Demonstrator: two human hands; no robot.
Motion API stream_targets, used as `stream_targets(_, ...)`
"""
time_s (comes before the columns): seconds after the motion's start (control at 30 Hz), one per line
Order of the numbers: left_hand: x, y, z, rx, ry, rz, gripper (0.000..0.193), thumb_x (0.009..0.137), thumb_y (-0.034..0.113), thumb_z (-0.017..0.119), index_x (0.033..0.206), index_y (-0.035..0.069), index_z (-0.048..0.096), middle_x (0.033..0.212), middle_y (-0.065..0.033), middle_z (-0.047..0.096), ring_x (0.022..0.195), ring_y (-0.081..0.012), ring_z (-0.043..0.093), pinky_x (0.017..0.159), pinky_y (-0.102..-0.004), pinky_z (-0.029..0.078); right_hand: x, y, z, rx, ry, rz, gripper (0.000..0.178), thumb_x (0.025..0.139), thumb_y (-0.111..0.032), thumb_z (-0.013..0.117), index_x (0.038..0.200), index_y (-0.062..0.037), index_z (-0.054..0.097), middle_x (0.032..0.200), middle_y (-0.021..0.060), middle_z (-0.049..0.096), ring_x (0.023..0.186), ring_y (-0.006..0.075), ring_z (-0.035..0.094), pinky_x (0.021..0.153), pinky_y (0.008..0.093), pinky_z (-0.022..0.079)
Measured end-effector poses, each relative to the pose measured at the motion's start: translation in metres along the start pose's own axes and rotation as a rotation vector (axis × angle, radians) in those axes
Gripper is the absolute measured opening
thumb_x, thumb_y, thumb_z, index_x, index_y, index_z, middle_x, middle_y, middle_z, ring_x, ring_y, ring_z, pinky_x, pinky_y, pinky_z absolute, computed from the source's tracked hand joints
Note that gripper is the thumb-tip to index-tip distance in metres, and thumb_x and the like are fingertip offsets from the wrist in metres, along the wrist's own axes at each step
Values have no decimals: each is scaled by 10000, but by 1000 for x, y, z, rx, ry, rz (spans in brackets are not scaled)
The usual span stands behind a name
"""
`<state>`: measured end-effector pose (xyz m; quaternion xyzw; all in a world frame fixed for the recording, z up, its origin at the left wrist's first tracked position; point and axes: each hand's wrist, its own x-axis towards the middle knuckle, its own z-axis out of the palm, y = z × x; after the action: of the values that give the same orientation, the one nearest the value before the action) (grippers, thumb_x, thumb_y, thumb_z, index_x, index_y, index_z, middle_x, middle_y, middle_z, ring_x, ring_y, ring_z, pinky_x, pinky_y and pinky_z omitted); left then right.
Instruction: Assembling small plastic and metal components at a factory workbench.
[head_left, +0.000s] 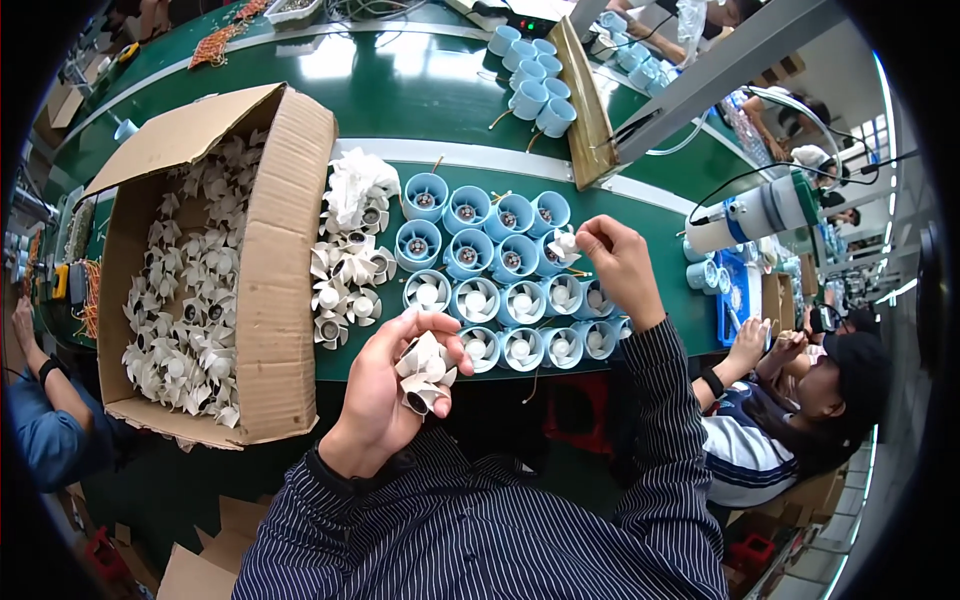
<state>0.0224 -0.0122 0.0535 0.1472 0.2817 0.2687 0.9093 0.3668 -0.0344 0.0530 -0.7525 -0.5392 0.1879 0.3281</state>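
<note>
My left hand [385,385] is cupped palm up around a few white fan impellers [425,362], one showing its dark hub hole. Between the thumb and fingers of my right hand [618,262] is a single white fan impeller [562,243], at the mouth of a light blue housing [549,262] at the right end of its row. Several light blue housings [467,210] stand in rows on the green table. Those in the two far rows show bare motors inside, while the nearer rows have white impellers [427,294] seated in them.
A cardboard box [285,270] full of loose white impellers stands at the left. Beside it lie more impellers [350,265] and a crumpled white bag [360,188]. Further blue housings [530,95] sit beyond a wooden board [583,110]. A co-worker [770,430] sits at the right.
</note>
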Motion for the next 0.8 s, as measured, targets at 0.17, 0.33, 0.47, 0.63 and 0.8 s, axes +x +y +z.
stream_targets(0.17,3,-3,7,9,30,3,425,1162,319,383,1305,-21,594,1009,-127,707,895,-236,726,531,-302,596,-1,-1,2,-58,-44,-38,184,983,-135,779,1025,39,736,872,107,716,783,173,642,747,330,522)
stream_targets(0.33,7,-9,8,123,-8,13,357,1131,262,512,1339,-20,582,996,-107,693,902,-196,712,519,-286,592,1,-4,6,-229,-37,-211,146,943,-122,804,996,11,777,881,107,711,760,222,632,738,375,530)
stream_targets(0.47,3,-9,23,408,-47,94,357,1097,203,642,1382,-7,592,985,-75,693,835,-119,687,518,-260,574,6,-8,3,-381,-57,-316,152,921,-117,813,1023,-7,787,886,100,698,762,243,636,734,378,533)
stream_targets(0.63,1,-10,24,735,-97,261,416,1076,248,732,1354,-41,619,1044,-90,728,779,-97,689,518,-233,576,-16,-49,-4,-230,-84,-366,245,871,-92,854,1098,-31,786,928,93,712,791,239,668,722,360,542)
stream_targets(0.8,8,-7,18,691,-125,252,476,1086,370,716,1316,-44,665,1010,-111,736,751,-107,696,506,-232,575,-48,-103,2,28,-231,-527,344,800,-37,898,1122,-42,778,988,91,740,832,228,705,712,357,558)
